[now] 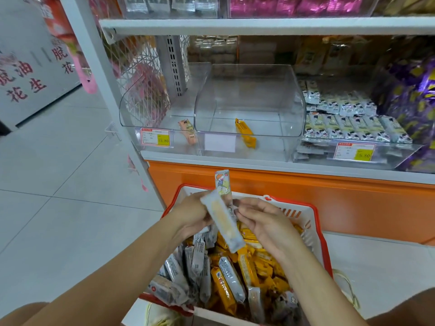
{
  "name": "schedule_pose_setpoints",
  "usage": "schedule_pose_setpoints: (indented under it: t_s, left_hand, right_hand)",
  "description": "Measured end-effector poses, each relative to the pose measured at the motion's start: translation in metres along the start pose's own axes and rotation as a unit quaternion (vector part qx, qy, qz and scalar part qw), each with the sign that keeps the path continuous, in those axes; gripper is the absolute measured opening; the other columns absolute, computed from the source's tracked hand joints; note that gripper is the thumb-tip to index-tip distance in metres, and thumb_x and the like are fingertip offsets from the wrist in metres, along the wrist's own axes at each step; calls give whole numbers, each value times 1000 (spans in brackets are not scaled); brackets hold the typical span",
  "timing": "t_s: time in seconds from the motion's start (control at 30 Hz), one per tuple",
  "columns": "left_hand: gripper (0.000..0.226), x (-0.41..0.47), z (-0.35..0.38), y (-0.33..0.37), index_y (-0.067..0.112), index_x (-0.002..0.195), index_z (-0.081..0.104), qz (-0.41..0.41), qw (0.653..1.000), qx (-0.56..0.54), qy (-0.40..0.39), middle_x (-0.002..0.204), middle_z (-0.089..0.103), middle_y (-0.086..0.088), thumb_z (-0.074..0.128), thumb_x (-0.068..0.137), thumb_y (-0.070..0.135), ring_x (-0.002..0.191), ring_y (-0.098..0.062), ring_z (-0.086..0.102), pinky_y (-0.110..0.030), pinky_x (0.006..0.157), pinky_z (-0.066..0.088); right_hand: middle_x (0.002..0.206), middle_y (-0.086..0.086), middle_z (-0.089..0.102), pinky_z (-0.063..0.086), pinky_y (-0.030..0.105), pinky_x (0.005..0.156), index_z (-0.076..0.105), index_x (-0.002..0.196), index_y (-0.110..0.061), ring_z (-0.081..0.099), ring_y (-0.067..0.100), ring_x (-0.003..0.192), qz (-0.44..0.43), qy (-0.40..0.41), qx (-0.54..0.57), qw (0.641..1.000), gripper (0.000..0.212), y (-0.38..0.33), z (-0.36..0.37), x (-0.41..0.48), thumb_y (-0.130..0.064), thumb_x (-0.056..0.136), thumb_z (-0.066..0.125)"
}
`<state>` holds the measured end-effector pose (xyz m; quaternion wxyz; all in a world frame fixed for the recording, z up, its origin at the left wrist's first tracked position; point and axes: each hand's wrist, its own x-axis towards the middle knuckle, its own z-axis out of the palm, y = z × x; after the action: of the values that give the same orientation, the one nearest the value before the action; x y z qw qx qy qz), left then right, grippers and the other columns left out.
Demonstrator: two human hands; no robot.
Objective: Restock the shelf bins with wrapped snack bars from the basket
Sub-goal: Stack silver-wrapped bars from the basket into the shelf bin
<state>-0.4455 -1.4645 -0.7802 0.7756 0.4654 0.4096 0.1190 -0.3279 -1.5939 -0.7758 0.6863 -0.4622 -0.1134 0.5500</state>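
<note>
Poised over the red-and-white plastic basket (315, 231): left hand (193, 214) clutching a pale, yellow-centred wrapped bar (223, 223), right hand (263, 222) pinching an upright cartoon-printed wrapped bar (222, 182) just beside it.

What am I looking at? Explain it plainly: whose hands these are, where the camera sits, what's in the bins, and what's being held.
There is no machine: a person is working with bare hands, and the single picture comes from a camera worn on the head, looking forward and down. The left hand grips a pale bar, and the right hand seems to pinch a cartoon-printed bar standing upright between the hands. Below them sits a red and white basket heaped with yellow and grey wrapped bars. On the shelf ahead stand clear bins: the left bin holds one orange bar, the middle bin one yellow bar, and the right bin is well filled with white packets.
</note>
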Motion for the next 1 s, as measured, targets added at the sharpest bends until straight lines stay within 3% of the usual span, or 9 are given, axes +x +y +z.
schedule_pose_setpoints:
  t_s: [0.2, 0.3, 0.4, 0.53, 0.63, 0.7, 0.8, 0.9, 1.0]
  left_hand:
    - [40, 2, 11, -19, -1, 118, 58, -70, 995, 13, 63, 111, 66, -15, 72, 83, 13, 98, -26, 64, -33, 69, 56]
    - [52, 5, 4, -28, 0, 124, 53, -84, 991, 67, 85, 112, 65, -14, 76, 79, 11, 103, -28, 62, -34, 69, 55]
    - [57, 3, -3, -33, 3, 127, 50, -101, 985, 109, 82, 114, 65, -15, 76, 77, 7, 106, -31, 62, -44, 86, 55]
    - [72, -2, -12, -37, 10, 134, 47, -116, 978, 162, 59, 113, 67, -12, 81, 71, 16, 105, -30, 64, -44, 88, 55]
    - [40, -9, -12, -35, 8, 121, 54, -116, 979, 159, 56, 107, 68, -13, 70, 85, 14, 102, -29, 65, -41, 86, 55]
    - [22, -13, -13, -33, 12, 110, 57, -112, 981, 148, 49, 106, 68, -10, 64, 89, 15, 101, -27, 64, -40, 87, 53]
    - [35, -17, -19, -28, 8, 121, 55, -110, 985, 126, 32, 118, 65, -12, 65, 88, 14, 109, -27, 61, -41, 94, 50]
    - [41, -21, -22, -22, 1, 127, 51, -118, 988, 99, 17, 128, 59, -15, 61, 87, 3, 114, -29, 58, -44, 100, 46]
    - [31, -22, -24, -17, -1, 117, 59, -109, 993, 55, -4, 117, 64, -16, 54, 86, -5, 104, -26, 60, -41, 95, 50]
  right_hand:
    - [107, 20, 65, 56, 19, 71, 64, 100, 3, 68, 19, 91, 31, 64, -40, 997, 14, 29, -15, 14, 8, 88, 59]
    - [103, 14, 66, 56, 20, 70, 65, 96, -5, 68, 17, 85, 68, 57, -191, 978, 8, 41, -28, 19, -1, 89, 62]
    - [87, 1, 65, 55, 25, 70, 65, 89, -15, 63, 11, 74, 135, 3, -467, 874, 8, 49, -36, 18, -22, 88, 69]
    - [104, -1, 66, 47, 32, 76, 66, 94, -14, 60, 16, 98, 163, -62, -713, 679, 41, 65, -25, 10, -50, 76, 74]
    - [125, 8, 59, 47, 36, 84, 51, 127, -13, 56, 25, 112, 129, -91, -800, 578, 67, 92, -12, 3, -52, 77, 73]
    - [131, 8, 55, 44, 39, 95, 37, 141, -11, 53, 28, 120, 104, -74, -829, 544, 77, 114, -7, -3, -38, 80, 75]
    - [125, 7, 58, 49, 36, 86, 42, 135, -13, 58, 26, 113, 95, -28, -824, 558, 56, 124, -8, -4, -23, 86, 68]
    - [117, 2, 60, 54, 30, 75, 42, 133, -18, 63, 19, 98, 123, 21, -716, 687, 55, 91, -16, 5, -31, 86, 67]
    - [105, -3, 56, 48, 24, 61, 48, 124, -24, 59, 12, 80, 60, 83, -588, 802, 36, 37, -28, 15, -25, 90, 61]
